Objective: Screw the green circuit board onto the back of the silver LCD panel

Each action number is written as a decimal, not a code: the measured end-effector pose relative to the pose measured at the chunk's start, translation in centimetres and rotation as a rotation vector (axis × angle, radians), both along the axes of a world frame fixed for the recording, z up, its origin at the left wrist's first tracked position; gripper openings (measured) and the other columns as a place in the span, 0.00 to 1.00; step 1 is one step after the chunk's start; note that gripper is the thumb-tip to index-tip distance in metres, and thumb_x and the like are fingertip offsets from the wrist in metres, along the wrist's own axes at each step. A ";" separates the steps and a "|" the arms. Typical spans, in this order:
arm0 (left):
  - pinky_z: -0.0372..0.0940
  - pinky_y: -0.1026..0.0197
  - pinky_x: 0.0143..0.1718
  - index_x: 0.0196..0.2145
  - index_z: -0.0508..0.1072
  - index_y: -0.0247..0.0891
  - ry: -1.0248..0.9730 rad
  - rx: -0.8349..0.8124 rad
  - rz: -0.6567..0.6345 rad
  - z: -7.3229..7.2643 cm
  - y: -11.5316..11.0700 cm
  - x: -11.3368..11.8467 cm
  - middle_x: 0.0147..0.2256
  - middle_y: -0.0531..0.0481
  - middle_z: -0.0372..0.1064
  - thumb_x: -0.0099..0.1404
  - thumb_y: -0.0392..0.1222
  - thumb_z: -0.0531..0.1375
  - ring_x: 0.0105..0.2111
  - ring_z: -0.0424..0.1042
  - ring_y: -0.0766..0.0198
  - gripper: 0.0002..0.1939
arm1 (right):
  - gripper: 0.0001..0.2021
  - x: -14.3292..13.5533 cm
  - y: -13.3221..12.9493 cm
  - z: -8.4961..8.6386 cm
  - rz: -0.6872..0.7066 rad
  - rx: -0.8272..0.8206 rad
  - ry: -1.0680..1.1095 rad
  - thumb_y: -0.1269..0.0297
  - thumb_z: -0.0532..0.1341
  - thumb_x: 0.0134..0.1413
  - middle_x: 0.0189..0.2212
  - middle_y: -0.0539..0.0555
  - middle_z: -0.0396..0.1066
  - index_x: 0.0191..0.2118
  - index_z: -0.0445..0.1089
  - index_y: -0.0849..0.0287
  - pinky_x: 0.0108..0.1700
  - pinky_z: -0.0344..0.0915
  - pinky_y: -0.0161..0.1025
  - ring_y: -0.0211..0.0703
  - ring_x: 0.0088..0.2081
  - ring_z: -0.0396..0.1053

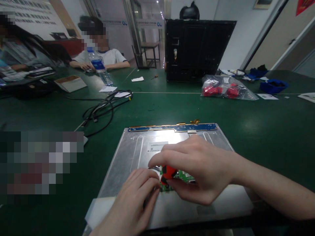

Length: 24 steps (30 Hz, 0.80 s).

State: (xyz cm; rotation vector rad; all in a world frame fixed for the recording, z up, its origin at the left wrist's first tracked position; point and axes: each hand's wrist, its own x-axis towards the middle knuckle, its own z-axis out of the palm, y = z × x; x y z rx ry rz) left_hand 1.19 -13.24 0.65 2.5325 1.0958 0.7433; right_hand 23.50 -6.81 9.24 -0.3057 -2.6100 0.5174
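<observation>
A flat metal display panel (137,154) lies before me, with a green circuit board (183,176) on its back. My right hand (197,167) is closed around the red-and-black handle of what looks like a screwdriver (169,172), held over the board. Its tip is hidden. On the left edge of the board, beside the handle's lower end, rest the bent fingers of my left hand (137,196). They are drawn together, and what lies between them is hidden. Along the panel's far edge runs a narrow blue circuit strip (172,127).
Black cables (98,111) lie coiled to the left. Beyond the panel stand a large black screen housing (197,49) and a clear bag with red parts (226,88). A water bottle (99,67) leans near a seated person (100,49). Blue containers (273,86) are at right.
</observation>
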 end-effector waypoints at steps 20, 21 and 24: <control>0.68 0.55 0.42 0.40 0.68 0.40 0.003 0.014 0.000 -0.1 0.0 -0.1 0.39 0.45 0.68 0.65 0.32 0.53 0.40 0.68 0.55 0.08 | 0.20 -0.1 0.0 0.0 -0.023 0.030 0.006 0.66 0.58 0.56 0.42 0.53 0.70 0.54 0.60 0.65 0.34 0.58 0.34 0.35 0.36 0.65; 0.67 0.55 0.43 0.40 0.68 0.40 0.005 0.015 -0.003 -0.1 0.0 -0.1 0.40 0.45 0.68 0.65 0.32 0.53 0.40 0.68 0.55 0.08 | 0.22 -0.1 0.0 -0.1 -0.018 0.022 0.009 0.67 0.58 0.55 0.43 0.53 0.70 0.55 0.59 0.66 0.34 0.59 0.33 0.35 0.37 0.65; 0.67 0.54 0.44 0.40 0.68 0.40 0.018 0.009 -0.005 -0.2 -0.1 -0.1 0.40 0.45 0.68 0.65 0.32 0.54 0.42 0.68 0.55 0.08 | 0.23 0.0 -0.1 -0.1 -0.014 0.005 0.006 0.70 0.57 0.53 0.43 0.54 0.70 0.56 0.59 0.66 0.35 0.60 0.33 0.36 0.36 0.65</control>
